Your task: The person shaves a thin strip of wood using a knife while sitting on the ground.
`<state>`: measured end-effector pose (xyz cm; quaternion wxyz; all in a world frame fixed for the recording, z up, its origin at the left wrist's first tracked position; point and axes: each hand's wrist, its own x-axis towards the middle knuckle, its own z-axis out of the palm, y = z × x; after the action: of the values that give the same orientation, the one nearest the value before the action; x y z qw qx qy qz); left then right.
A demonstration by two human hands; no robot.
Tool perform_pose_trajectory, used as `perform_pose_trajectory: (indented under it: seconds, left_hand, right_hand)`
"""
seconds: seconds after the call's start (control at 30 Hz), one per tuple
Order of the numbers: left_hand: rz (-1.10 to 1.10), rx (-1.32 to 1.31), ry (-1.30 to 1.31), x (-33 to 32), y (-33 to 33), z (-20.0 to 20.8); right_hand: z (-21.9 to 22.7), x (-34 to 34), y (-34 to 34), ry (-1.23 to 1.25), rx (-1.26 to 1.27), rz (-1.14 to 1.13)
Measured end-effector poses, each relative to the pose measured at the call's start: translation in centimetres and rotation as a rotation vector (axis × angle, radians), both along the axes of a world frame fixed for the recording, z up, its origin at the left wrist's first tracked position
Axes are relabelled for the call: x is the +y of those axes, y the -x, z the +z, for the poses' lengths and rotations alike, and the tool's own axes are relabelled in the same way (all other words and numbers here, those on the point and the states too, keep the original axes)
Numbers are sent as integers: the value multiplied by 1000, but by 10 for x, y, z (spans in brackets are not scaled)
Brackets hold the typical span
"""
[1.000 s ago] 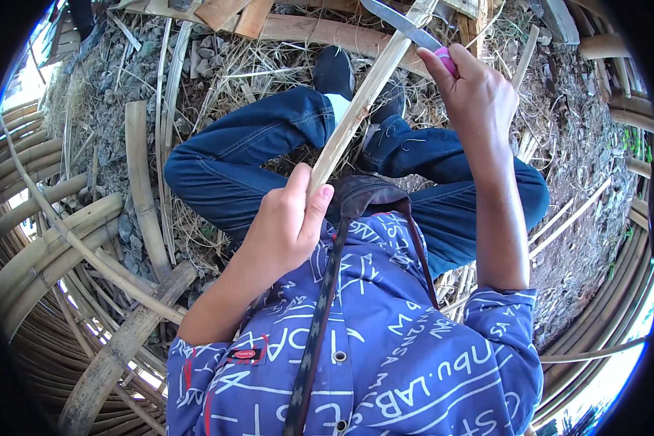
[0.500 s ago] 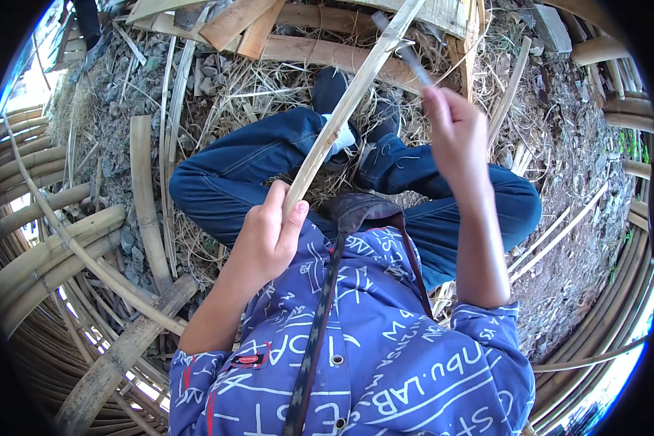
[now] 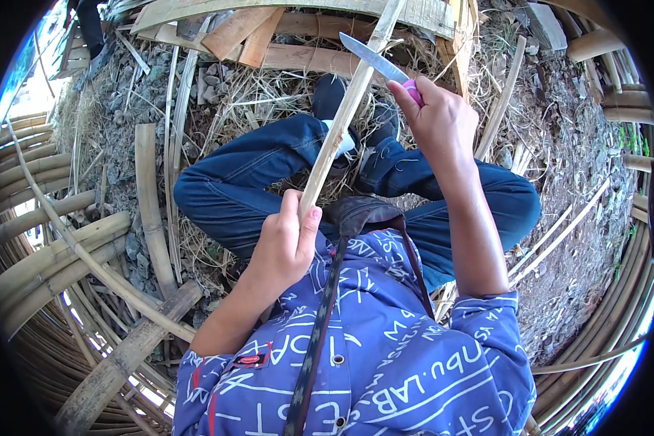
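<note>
My left hand (image 3: 291,236) is closed round the near end of a long, pale bamboo strip (image 3: 341,120). The strip slants up and away to the right, over my crossed legs. In my right hand (image 3: 443,120) is a knife (image 3: 385,67) with a pink handle, gripped in a closed fist. Its blade points to the upper left and crosses the strip near the far end. Whether the edge touches the wood or is just above it, I cannot tell.
Split wood pieces (image 3: 254,36) lie beyond my feet amid straw and shavings. Curved bamboo poles (image 3: 51,254) form a fence-like structure at left, with more bamboo (image 3: 625,291) at right. A bamboo piece (image 3: 149,203) lies beside my left knee. Thin strips (image 3: 559,232) rest on the soil at right.
My right hand has moved slightly left and nearer, and the knife blade has swung across to the strip. My left hand and the strip's near end have shifted a little right.
</note>
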<state>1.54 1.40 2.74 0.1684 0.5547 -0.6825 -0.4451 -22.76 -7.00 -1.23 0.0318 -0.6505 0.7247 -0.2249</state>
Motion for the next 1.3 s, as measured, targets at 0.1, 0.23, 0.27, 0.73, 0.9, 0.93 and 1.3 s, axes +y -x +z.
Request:
perform_pose_trajectory:
  seconds: [0.1,0.23,0.27,0.73,0.9,0.93,1.3]
  left_hand:
    - [13,-8,-41,-1,-1,3]
    - [32,-1,-29,0,-4,-1]
    - [36,11,-18,1,-5,-2]
    - [33,-14,-36,-4,-14,-6]
    - [15,-10,-37,-3,-16,-6]
    - [22,-9,-35,-3,-16,-6]
    - [41,-1,-39,-2,-15,-5]
  right_hand:
    - [-1,-3,-4,25,-22,7]
    - [-1,-4,-8,46,-55,2]
    - [-1,-3,-9,31,-64,-12]
    - [-3,-1,-1,-233,-1584,-288]
    - [5,-5,12,-155,-1375,-95]
    - [9,-9,5,-38,-1137,-26]
    - [19,-30,9,-75,-845,154]
